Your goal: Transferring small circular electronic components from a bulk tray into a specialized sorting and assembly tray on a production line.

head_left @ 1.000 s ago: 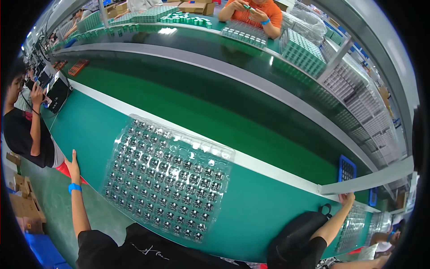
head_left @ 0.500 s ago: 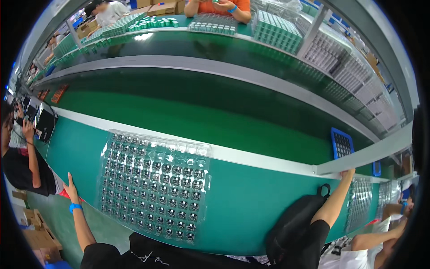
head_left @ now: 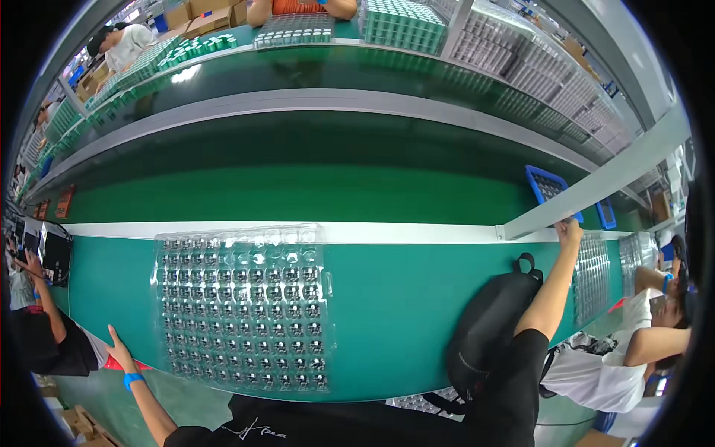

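Note:
My left hand rests at the left part of the green table's front edge, its fingers stretched and holding nothing. To its right lies a clear plastic blister tray. Small black-and-silver parts fill most of its pockets, while several pockets along its far side are bare. My right hand reaches over the table's white far rail, beside the slanted grey post. Its fingers are closed at the near corner of a blue tray holding dark parts; the post partly hides that tray.
A black backpack lies under my right arm. Further right are another clear tray and a second blue tray. The slanted grey post crosses there. People sit on both sides, and a person in orange works across the belt.
The view has turned, so the table now lies more level. My right hand has moved a little further right along the rail, up to the blue tray's corner. My left hand stays at the edge.

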`<state>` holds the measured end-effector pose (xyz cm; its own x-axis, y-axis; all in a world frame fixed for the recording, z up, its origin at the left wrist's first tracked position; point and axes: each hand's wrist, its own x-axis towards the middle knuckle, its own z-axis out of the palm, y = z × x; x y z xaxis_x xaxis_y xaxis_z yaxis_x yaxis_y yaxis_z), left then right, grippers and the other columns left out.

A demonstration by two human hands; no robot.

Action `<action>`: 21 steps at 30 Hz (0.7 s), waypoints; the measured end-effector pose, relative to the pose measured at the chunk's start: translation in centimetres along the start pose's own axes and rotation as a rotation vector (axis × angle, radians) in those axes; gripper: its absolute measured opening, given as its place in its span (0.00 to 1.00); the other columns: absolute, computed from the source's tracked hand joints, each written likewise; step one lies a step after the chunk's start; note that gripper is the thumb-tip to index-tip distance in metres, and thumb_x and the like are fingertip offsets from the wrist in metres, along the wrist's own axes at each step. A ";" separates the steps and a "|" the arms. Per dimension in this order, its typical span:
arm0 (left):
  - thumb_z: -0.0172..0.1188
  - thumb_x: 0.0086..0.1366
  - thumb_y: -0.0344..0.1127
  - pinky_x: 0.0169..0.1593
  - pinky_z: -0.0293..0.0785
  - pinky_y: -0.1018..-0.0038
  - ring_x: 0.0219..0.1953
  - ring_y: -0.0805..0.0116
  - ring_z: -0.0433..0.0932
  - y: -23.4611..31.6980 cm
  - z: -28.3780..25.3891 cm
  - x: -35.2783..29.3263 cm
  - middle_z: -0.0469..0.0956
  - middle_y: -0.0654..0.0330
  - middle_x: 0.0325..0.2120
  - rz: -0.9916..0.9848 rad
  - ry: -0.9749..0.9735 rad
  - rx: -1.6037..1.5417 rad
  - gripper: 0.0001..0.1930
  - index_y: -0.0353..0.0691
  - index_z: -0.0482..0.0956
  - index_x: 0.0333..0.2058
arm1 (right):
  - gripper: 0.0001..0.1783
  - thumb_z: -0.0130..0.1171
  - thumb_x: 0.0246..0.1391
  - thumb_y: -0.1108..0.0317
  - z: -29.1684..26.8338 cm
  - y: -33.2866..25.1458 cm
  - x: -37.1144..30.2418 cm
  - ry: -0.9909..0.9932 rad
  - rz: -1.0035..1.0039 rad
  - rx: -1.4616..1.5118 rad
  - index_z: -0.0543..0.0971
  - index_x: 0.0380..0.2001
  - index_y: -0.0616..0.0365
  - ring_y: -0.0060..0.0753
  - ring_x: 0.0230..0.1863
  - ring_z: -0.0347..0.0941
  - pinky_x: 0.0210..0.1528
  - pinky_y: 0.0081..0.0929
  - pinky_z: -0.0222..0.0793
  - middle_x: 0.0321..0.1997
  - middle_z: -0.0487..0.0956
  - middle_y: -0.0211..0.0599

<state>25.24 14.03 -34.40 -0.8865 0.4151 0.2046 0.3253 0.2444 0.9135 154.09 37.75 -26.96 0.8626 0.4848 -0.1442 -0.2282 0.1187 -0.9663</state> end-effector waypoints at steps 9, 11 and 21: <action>0.52 0.78 0.45 0.51 0.75 0.61 0.48 0.52 0.78 4.6 1.1 1.6 0.80 0.47 0.48 0.732 -0.081 0.682 0.19 0.38 0.81 0.55 | 0.18 0.58 0.62 0.72 -7.3 -8.9 -15.3 0.027 -0.167 -0.180 0.74 0.51 0.73 0.53 0.48 0.83 0.49 0.49 0.86 0.48 0.81 0.57; 0.51 0.78 0.44 0.48 0.75 0.65 0.45 0.58 0.78 8.6 3.2 0.2 0.82 0.51 0.44 0.669 -0.224 0.550 0.18 0.37 0.81 0.53 | 0.22 0.59 0.62 0.73 -7.1 -9.5 -20.6 0.017 -0.126 -0.155 0.69 0.54 0.79 0.62 0.52 0.80 0.53 0.51 0.83 0.54 0.77 0.65; 0.51 0.79 0.44 0.49 0.73 0.73 0.40 0.72 0.76 11.8 10.2 -6.5 0.81 0.61 0.37 0.415 -0.861 0.120 0.19 0.32 0.82 0.48 | 0.12 0.61 0.64 0.67 -11.8 -10.5 -38.4 -0.210 -0.043 -0.184 0.78 0.46 0.63 0.33 0.43 0.81 0.44 0.28 0.78 0.46 0.83 0.39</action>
<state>38.25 23.19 -28.55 -0.1637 0.9777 0.1317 0.6322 0.0014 0.7748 128.71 7.62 -13.75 0.7527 0.6543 -0.0730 -0.0909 -0.0065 -0.9958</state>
